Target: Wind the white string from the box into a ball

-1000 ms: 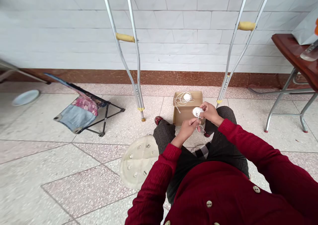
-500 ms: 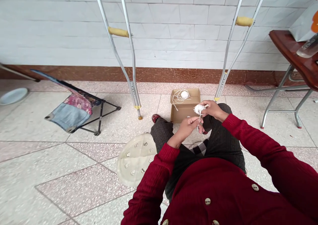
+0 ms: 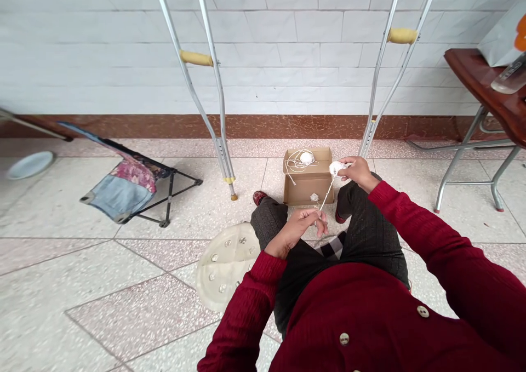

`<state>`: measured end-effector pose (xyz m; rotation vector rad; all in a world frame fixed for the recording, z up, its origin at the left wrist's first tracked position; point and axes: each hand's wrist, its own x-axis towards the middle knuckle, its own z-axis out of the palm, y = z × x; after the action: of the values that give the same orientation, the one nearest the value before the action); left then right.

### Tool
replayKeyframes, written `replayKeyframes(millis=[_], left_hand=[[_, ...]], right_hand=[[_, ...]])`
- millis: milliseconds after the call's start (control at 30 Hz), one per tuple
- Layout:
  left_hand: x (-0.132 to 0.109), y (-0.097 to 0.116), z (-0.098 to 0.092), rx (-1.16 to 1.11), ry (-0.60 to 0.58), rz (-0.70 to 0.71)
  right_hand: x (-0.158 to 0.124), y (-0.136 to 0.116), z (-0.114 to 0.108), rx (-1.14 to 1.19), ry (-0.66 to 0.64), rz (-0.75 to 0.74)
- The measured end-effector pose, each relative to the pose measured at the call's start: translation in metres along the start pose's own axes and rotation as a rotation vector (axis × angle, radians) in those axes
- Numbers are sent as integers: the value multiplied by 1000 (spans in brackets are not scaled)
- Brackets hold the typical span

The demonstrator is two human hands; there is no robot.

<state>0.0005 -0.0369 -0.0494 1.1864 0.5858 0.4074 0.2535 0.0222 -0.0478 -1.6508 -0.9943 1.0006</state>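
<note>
Change: your left hand (image 3: 296, 227) and right hand (image 3: 358, 173) had moved apart, and white string (image 3: 326, 195) ran tight between them.
Right grip: your fingers pinched a small string ball (image 3: 337, 167).
Left grip: your fingers curled shut around the string.
Box: a bigger string ball (image 3: 306, 157) sat in the cardboard box (image 3: 308, 195).

Our findings on the wearer: crimson ribbed-knit cardigan (image 3: 370, 317) with round cream buttons (image 3: 344, 338), dark flecked trousers (image 3: 370, 240), red shoes (image 3: 258, 198).

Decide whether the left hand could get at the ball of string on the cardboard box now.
Probably yes: the left hand sits just short of the cardboard box, only a string between them; the ball of string lies uncovered.
</note>
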Motion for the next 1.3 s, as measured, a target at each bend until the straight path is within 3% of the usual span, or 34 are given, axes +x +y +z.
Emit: replayKeyframes(millis=[100, 200, 300, 433, 567, 767, 900, 1133, 1300], left_hand=[[-1, -14, -25, 152, 64, -47], [11, -19, -48, 441, 326, -43], [32, -10, -50, 476, 523, 46], [58, 8, -17, 104, 466, 199], [70, 17, 18, -282, 448, 232], [74, 19, 34, -547, 497, 206], [74, 16, 37, -495, 493, 185], [62, 8, 27, -120, 508, 193], [52, 6, 24, -78, 418, 106]], right_hand=[[0, -8, -11, -66, 18, -36], [-8, -20, -13, -260, 19, -161], [-17, -32, -7, -473, 48, -315], [-20, -40, 2, -593, 68, -419], [-22, -39, 9, -618, 107, -529], [-34, -43, 21, -669, 96, -606], [-35, -43, 24, -714, 63, -613], [-27, -30, 15, -737, 70, -573], [-22, -18, 14, -707, 57, -556]])
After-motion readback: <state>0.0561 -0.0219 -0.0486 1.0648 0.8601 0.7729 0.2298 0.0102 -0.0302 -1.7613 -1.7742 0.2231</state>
